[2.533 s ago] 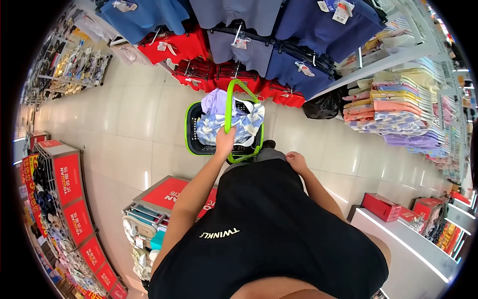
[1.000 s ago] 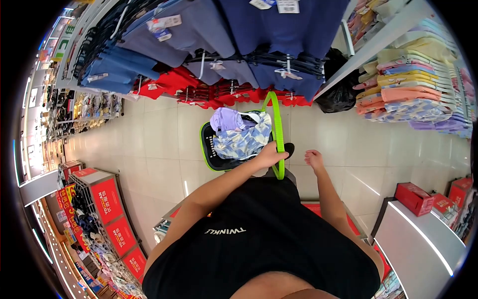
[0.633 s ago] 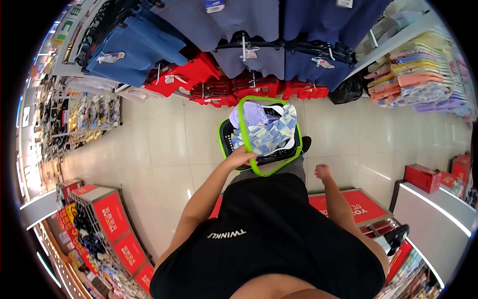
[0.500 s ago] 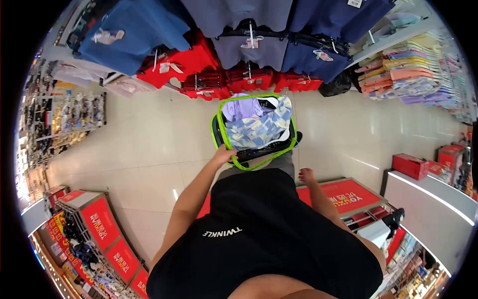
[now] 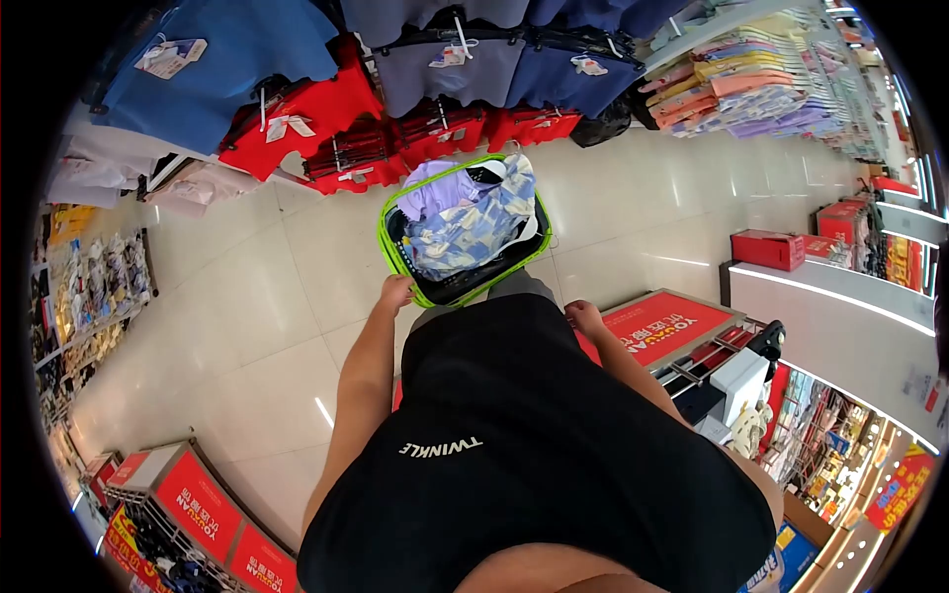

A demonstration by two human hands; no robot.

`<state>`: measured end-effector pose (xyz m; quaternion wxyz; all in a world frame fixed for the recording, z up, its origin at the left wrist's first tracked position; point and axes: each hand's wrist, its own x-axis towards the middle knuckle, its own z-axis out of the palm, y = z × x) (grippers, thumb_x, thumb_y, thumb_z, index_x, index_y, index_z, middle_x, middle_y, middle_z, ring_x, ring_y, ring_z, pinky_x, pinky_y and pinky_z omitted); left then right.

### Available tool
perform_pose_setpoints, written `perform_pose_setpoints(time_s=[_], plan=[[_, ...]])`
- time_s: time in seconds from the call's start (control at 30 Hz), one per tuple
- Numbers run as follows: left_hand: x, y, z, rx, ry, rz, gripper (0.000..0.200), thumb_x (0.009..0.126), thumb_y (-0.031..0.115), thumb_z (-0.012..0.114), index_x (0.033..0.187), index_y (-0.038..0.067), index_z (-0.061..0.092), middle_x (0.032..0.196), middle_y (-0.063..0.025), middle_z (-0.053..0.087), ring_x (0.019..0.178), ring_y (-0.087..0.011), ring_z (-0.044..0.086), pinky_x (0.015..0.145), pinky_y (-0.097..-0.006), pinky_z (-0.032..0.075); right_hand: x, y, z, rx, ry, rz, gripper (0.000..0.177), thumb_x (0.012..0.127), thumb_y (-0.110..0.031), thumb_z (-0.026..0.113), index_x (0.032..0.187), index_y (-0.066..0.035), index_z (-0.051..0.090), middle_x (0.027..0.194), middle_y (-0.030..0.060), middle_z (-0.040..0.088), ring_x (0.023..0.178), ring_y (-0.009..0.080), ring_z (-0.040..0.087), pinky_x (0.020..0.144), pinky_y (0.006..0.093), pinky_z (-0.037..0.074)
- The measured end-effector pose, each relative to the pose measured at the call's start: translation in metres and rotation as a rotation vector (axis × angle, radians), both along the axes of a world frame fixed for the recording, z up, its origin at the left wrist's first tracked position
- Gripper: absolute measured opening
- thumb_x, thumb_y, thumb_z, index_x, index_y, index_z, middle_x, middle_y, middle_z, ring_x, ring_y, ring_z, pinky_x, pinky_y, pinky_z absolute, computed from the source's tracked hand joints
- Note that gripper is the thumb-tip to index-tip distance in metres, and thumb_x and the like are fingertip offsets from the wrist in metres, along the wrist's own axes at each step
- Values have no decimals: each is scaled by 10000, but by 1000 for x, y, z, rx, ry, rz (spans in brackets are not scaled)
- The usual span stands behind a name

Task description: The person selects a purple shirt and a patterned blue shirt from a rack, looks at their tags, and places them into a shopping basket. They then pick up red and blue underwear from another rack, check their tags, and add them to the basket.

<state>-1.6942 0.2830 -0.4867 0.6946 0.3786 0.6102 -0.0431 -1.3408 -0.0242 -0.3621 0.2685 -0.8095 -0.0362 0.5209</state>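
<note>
My left hand [image 5: 397, 294] is closed at the near left corner of a shopping basket [image 5: 385, 237] with a bright green rim and handle and a dark inside. In the basket lie a lilac garment [image 5: 440, 192] and a blue, white and cream patterned garment [image 5: 460, 237], with white hanger-like pieces at their edges. My right hand [image 5: 583, 316] hangs beside my body, fingers curled, with nothing visible in it. It is near a red sign board [image 5: 662, 324] on a low display stand.
Racks of blue shirts [image 5: 222, 79] and red shirts [image 5: 341, 153] hang ahead, price tags showing. Pastel garments [image 5: 751, 79] hang at the right. Red boxes [image 5: 766, 249] top a white counter. A wire rack with red panels [image 5: 203, 499] stands at the lower left. Tiled floor [image 5: 267, 341] lies between.
The view has shifted, so racks and basket appear further left. My left hand and the basket have moved left together in the picture. My right hand sits slightly higher and closer to my body.
</note>
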Motion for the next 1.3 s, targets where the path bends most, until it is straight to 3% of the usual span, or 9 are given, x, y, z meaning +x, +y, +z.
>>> perform_pose_setpoints(time_s=[0.1,0.47,0.57,0.73,0.83,1.0,1.13,1.23,1.3], plan=[[-5,1,3,-83,-76,129,246,849,267,583,1024,94,594,955,-32,629,808,-188,671,694,-359,501,11,8,17,-42,-57,176,212,845,-160,568,969,-11,653,818,82,663,676,169,620,611,300,516],[-27,-32,-5,27,-53,194,195,843,211,540,943,57,606,826,-63,643,685,-186,666,550,-300,490,46,49,18,-86,-53,215,196,839,-171,559,976,-62,645,833,53,652,672,157,620,601,295,516],[-39,-47,-5,64,-5,116,177,806,174,544,847,21,624,769,-101,640,619,-215,646,510,-332,487,40,68,21,-56,-46,229,193,847,-182,557,967,-58,643,836,54,649,675,155,614,605,295,516],[-63,-58,-17,408,90,-337,258,774,201,520,743,-10,665,691,-166,655,585,-253,648,592,-367,508,22,76,10,-1,-15,228,193,860,-184,558,968,-45,640,831,56,646,671,156,605,608,296,517],[-72,-55,-21,364,86,-279,296,779,237,509,739,-12,664,700,-171,663,565,-258,642,633,-372,515,9,70,2,1,-17,247,187,864,-173,563,968,-39,641,825,55,642,663,158,602,606,295,520],[-80,-41,-10,242,37,-149,206,788,168,542,778,-28,605,665,-140,653,583,-229,668,597,-355,532,-16,44,-2,13,-21,164,150,833,-110,545,893,-29,657,737,39,619,614,145,577,560,282,486],[-83,-33,-13,246,70,-229,221,798,189,542,818,-16,624,669,-135,655,590,-228,669,607,-352,529,-33,22,2,14,-82,169,157,833,-105,531,809,-35,670,693,24,616,582,108,522,519,262,405],[-80,-33,-20,261,69,-224,226,804,198,544,848,-5,634,682,-131,659,601,-227,671,614,-350,528,-40,1,-4,-24,-200,313,197,833,-153,553,880,-13,684,721,73,654,640,165,623,598,332,506],[-77,-33,-23,259,55,-220,227,810,205,546,855,1,634,698,-130,663,607,-224,673,617,-348,528,-47,-7,2,-61,-210,307,205,833,-170,562,888,-15,685,749,85,666,673,177,633,630,339,506]])
